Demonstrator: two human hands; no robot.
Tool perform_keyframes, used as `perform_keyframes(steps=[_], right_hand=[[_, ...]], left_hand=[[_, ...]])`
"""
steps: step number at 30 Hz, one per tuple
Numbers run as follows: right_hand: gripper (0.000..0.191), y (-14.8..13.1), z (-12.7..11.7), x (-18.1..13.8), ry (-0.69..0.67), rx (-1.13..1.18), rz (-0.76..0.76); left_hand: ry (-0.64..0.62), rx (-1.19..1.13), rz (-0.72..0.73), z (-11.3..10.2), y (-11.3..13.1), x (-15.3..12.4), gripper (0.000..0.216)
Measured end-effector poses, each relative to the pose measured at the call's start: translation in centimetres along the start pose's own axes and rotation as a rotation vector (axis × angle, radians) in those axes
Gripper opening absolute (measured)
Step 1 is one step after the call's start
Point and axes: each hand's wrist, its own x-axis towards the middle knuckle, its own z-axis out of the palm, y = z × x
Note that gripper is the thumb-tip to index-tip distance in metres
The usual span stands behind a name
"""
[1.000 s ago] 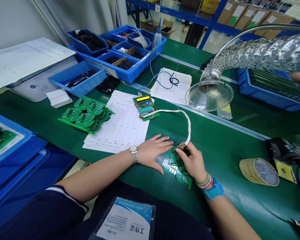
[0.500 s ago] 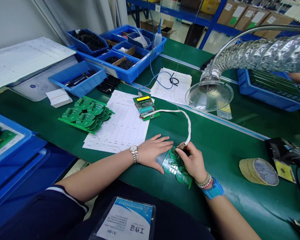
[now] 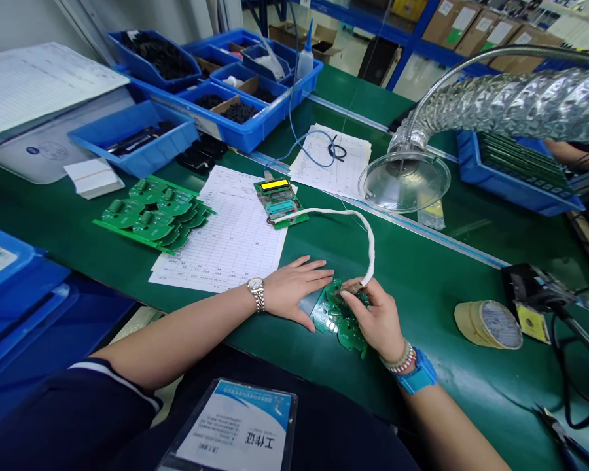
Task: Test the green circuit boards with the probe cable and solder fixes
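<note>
A green circuit board panel (image 3: 332, 315) lies flat on the bench before me. My left hand (image 3: 294, 291) rests palm down at its left edge, fingers stretched out, over a grey flat piece (image 3: 310, 302) beside the board. Between thumb and fingers, my right hand (image 3: 377, 315) pinches the connector (image 3: 351, 288) ending a white-sleeved cable (image 3: 370, 245), held down against the board; its contact tip is hidden. That cable runs back to a small programmer board (image 3: 281, 204) with a lit yellow display and a teal socket.
Stacked green panels (image 3: 152, 212) lie on printed sheets (image 3: 216, 255) at left. Blue parts bins (image 3: 255, 131) stand behind. A clear fume hood (image 3: 405, 183) on a foil duct hangs at right, near a round tin (image 3: 488, 324) and pliers (image 3: 552, 428). A co-worker's arm (image 3: 567, 154) shows far right.
The whole view has shifted slightly, so most bench items appear further left and higher. Both hands keep nearly the same pose, the right still pressing the connector to the board.
</note>
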Motion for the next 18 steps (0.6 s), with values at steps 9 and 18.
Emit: perform_keyframes(steps=[9, 18], right_hand=[[0.006, -0.2, 1.2, -2.6, -0.065, 0.067, -0.006], [0.005, 0.1, 1.3, -2.5, -0.065, 0.062, -0.023]], left_hand=[[0.008, -0.025, 0.007, -0.1, 0.1, 0.1, 0.092], [-0.015, 0.003, -0.001, -0.2, 0.1, 0.1, 0.091]])
